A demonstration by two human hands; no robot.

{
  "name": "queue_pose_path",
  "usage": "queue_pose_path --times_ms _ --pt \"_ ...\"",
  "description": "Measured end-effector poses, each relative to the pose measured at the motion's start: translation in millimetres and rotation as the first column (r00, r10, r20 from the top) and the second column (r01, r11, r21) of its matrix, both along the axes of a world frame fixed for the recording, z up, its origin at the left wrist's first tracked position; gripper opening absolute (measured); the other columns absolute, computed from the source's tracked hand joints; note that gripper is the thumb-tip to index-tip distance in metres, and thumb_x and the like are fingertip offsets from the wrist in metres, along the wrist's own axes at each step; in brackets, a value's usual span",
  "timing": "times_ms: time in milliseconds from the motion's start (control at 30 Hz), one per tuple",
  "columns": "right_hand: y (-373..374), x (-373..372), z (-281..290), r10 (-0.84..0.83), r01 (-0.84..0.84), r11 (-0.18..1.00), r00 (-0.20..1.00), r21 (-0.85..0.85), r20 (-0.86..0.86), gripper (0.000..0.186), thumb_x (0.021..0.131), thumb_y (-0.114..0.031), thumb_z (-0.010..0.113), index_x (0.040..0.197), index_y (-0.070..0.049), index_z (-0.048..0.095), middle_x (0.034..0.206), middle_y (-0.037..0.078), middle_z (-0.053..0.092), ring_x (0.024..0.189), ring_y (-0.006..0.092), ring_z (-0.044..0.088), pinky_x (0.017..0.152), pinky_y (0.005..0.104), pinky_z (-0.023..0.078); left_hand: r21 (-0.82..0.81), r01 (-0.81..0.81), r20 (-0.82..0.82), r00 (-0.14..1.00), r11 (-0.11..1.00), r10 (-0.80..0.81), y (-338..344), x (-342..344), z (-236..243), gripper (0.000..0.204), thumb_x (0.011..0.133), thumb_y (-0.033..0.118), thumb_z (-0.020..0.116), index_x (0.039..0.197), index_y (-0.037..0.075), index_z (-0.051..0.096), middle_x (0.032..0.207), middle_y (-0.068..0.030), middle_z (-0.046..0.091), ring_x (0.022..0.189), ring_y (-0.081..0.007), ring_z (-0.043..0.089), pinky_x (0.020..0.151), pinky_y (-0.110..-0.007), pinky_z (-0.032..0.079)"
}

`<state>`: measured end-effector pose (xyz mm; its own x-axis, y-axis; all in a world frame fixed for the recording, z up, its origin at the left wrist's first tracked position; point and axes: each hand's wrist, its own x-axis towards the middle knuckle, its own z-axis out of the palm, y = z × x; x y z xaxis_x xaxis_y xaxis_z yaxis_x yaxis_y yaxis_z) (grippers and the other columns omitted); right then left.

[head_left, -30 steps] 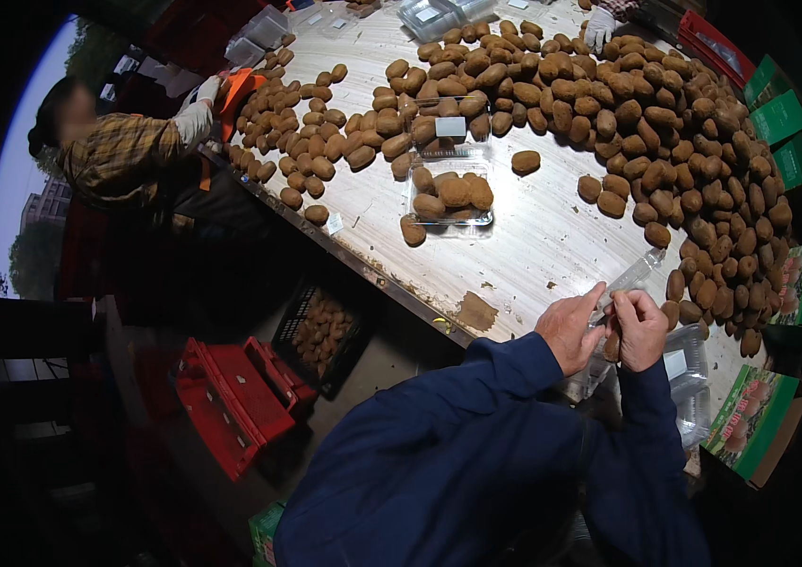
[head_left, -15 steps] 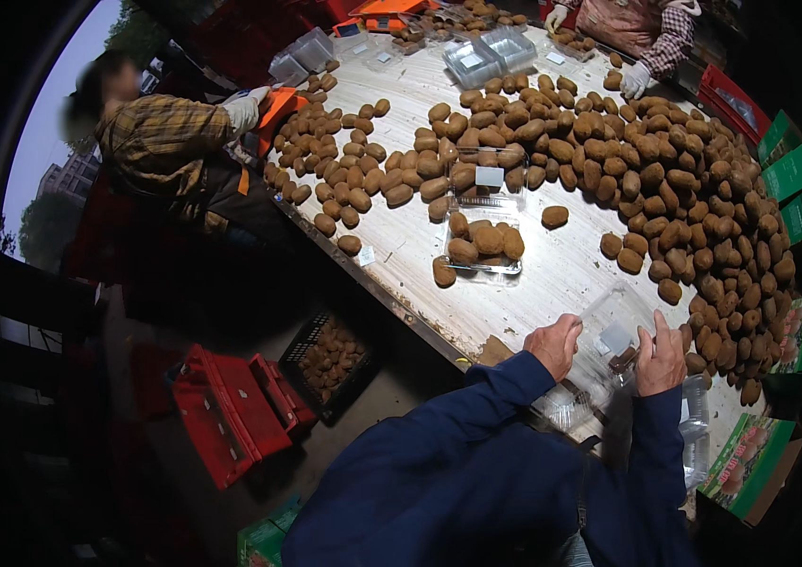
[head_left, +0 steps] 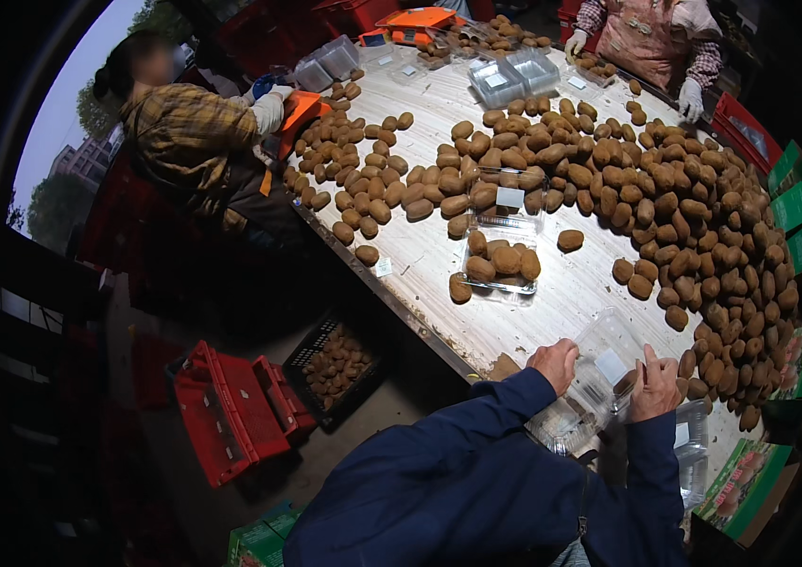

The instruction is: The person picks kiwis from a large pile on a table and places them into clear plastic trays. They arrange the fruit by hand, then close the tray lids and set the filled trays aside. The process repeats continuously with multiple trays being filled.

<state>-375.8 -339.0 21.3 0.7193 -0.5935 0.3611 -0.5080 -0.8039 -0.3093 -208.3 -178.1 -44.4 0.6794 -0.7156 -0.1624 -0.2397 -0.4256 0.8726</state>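
Both of my hands grip an opened clear plastic clamshell box with a pale label, at the table's near edge. My left hand is closed on its left side. At the opposite side, my right hand pinches the rim, its index finger raised. The box seems to hold no fruit. Farther up the table, another open clamshell contains several kiwis, its lid folded back. A single kiwi lies against its left corner. Stacked clear boxes sit beside my right forearm.
A large kiwi pile covers the table's right side. Green cartons line the right edge. A co-worker in plaid stands at left, another person in an apron across. Red crates and a black kiwi crate lie below left.
The view has shifted, so the scene sits farther right and lower. My hands and the held clamshell have come slightly nearer to me. The far co-worker's gloved hand has moved away from the kiwis.
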Motion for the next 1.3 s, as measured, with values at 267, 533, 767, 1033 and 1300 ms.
queue_pose_path --times_ms 267,533,767,1033,1300 --pt "-21.2 5.8 7.6 0.033 -0.036 0.977 0.999 0.208 0.017 0.009 0.088 -0.009 0.078 0.095 -0.006 0.072 0.099 0.014 0.061 0.082 0.0359 0.067 0.070 0.0458 0.053 0.021 0.036 0.007 0.999 0.999 -0.036 -7.7 1.4 -3.9 0.029 0.108 0.025 0.053 0.112 0.001 0.067 0.073 -0.0160 0.073 0.075 -0.0339 0.076 0.074 -0.043 0.059" --pt "-25.9 2.3 0.7 0.140 -0.059 0.956 0.952 0.287 -0.272 0.016 0.089 -0.011 0.077 0.099 -0.003 0.068 0.099 0.017 0.066 0.087 0.0385 0.069 0.075 0.0467 0.055 0.006 0.030 -0.092 0.995 1.000 -0.030 -9.1 6.6 -1.4 0.030 0.108 0.024 0.055 0.125 0.002 0.066 0.074 -0.0160 0.074 0.074 -0.0327 0.076 0.073 -0.042 0.059" --pt "-28.0 6.6 -33.5 0.092 0.027 0.710 0.987 0.703 -0.132 0.036 0.091 -0.013 0.072 0.125 -0.004 0.067 0.096 0.019 0.072 0.086 0.0345 0.072 0.077 0.0414 0.057 -0.100 -0.002 -0.096 0.995 0.995 -0.007 -2.7 6.8 -18.0 0.026 0.107 0.018 0.055 0.127 0.006 0.066 0.075 -0.0175 0.074 0.071 -0.0322 0.077 0.069 -0.044 0.060" --pt "-17.4 3.6 -25.3 -0.113 0.092 0.948 0.992 0.304 0.050 0.038 0.095 -0.017 0.074 0.130 -0.008 0.067 0.116 0.018 0.065 0.086 0.0343 0.071 0.077 0.0440 0.057 -0.212 -0.035 -0.201 0.980 0.977 -0.009 3.0 6.5 -9.5 0.028 0.109 0.011 0.057 0.129 -0.006 0.066 0.082 -0.0161 0.076 0.070 -0.0169 0.075 0.065 -0.031 0.060" --pt "-21.4 2.4 -16.7 -0.025 0.051 0.981 0.990 0.189 -0.138 0.045 0.095 -0.016 0.075 0.139 -0.015 0.064 0.134 0.022 0.057 0.088 0.0387 0.073 0.076 0.0464 0.061 -0.175 -0.048 -0.249 0.969 0.983 0.003 1.1 7.9 -11.2 0.030 0.109 0.012 0.057 0.129 -0.009 0.066 0.082 -0.0173 0.076 0.072 -0.0174 0.076 0.066 -0.030 0.060"
